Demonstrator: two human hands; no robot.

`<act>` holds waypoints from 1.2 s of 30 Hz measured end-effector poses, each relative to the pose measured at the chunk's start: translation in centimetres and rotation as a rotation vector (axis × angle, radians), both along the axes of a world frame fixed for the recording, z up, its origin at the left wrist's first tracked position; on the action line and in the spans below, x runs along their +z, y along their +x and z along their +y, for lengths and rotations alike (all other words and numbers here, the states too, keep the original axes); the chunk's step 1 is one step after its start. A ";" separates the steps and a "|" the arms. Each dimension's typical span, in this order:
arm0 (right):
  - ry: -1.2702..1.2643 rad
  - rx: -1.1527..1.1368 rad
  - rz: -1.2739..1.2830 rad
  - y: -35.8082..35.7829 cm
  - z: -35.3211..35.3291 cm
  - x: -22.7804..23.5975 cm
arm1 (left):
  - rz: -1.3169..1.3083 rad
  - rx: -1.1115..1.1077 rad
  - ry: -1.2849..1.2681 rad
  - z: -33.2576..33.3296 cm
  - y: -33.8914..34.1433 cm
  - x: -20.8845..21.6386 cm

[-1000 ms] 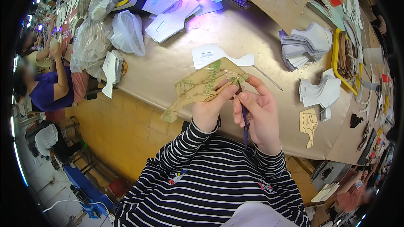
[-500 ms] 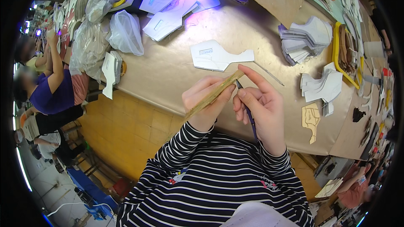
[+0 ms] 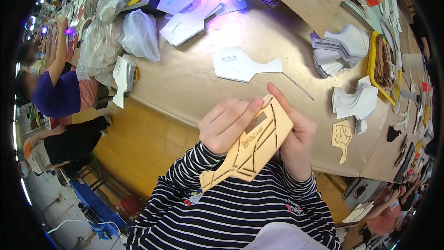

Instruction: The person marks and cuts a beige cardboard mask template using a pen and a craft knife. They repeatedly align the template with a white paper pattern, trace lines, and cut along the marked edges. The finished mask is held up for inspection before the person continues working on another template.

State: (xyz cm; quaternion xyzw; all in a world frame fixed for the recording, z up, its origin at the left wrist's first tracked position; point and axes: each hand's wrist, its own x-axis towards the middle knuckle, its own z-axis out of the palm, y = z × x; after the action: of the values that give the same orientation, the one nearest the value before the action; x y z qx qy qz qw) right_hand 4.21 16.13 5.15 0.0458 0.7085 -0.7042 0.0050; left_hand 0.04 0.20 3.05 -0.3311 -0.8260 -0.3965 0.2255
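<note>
While its narrow tail points to 8 o'clock, one slotted tan template [image 3: 259, 150] sits tilted before a striped top [image 3: 231, 213], at the near side of the table [image 3: 171, 88]. Left hand [image 3: 224, 127]: fingers bent, nearly closed, tips pinching the template's upper end. Right hand [image 3: 298, 132]: behind the template, one finger stretched between 10 and 11 o'clock; the other fingers are hidden, so how far they close, and on what, cannot be told.

Around the template, by clock:
- 12 o'clock: one white piece [image 3: 238, 67], flat, broad end left.
- 1 o'clock: one thin rod [image 3: 298, 86], slanting from near the white piece's tail; farther out, a fanned stack [image 3: 340, 48] of white and grey pieces.
- 2 o'clock: a smaller white stack [image 3: 356, 99]; beyond it, a yellow-rimmed tray [image 3: 372, 65] bearing brown pieces.
- 3 o'clock: a second template [image 3: 342, 141], tan, lying flat.
- 10 o'clock: a narrow white pile [image 3: 121, 76] by the table edge.
- Between 10 and 11 o'clock: a clear bag [image 3: 140, 37].
</note>
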 end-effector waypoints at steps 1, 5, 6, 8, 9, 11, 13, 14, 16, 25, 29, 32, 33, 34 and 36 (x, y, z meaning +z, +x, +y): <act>-0.033 0.023 -0.038 0.3 0.4 0.4 | -0.003 -0.017 -0.015 -0.2 0.1 0.3; 0.027 0.028 0.110 0.2 0.5 0.5 | -0.027 -0.067 -0.045 -0.9 0.1 1.2; 0.008 0.027 0.091 0.2 0.5 0.5 | -0.033 -0.069 -0.063 -1.0 0.1 1.4; -0.029 0.023 0.054 0.2 0.5 0.5 | -0.037 -0.072 -0.059 -1.0 0.1 1.5; -0.033 0.014 0.070 0.2 0.4 0.4 | -0.041 -0.071 -0.060 -1.1 0.1 1.5; -0.043 -0.003 0.103 0.2 0.2 0.0 | -0.026 -0.072 -0.064 -1.1 0.1 1.4; -0.039 -0.004 0.098 0.3 0.2 -0.3 | -0.016 -0.070 -0.062 -1.1 0.1 1.1; -0.046 -0.005 0.100 0.3 0.2 -0.4 | -0.012 -0.069 -0.058 -1.0 0.1 0.9; 0.117 -0.025 0.178 0.3 0.1 -0.5 | -0.005 -0.064 -0.057 -1.0 0.1 0.6; 0.190 0.041 0.190 0.1 0.5 0.6 | -0.057 -0.087 -0.056 -1.2 0.3 1.2; 0.288 0.098 0.200 0.4 0.7 1.2 | -0.066 -0.073 -0.037 -1.0 0.2 1.0; 0.140 0.086 0.126 0.4 0.7 1.0 | -0.074 -0.080 -0.034 -1.1 0.3 1.0; 0.100 0.088 0.110 0.3 0.8 0.9 | -0.084 -0.083 -0.038 -1.1 0.3 1.1; 0.062 0.089 0.093 0.2 0.8 0.7 | -0.073 -0.083 -0.041 -1.2 0.3 1.1; 0.016 0.077 0.084 0.3 0.9 0.4 | -0.052 -0.088 -0.038 -1.3 0.3 1.1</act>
State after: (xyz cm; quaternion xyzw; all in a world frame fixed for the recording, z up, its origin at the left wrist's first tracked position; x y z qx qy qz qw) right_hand 4.55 16.99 5.53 -0.0110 0.7148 -0.6992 0.0017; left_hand 0.31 -1.09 4.10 -0.3608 -0.8238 -0.3985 0.1799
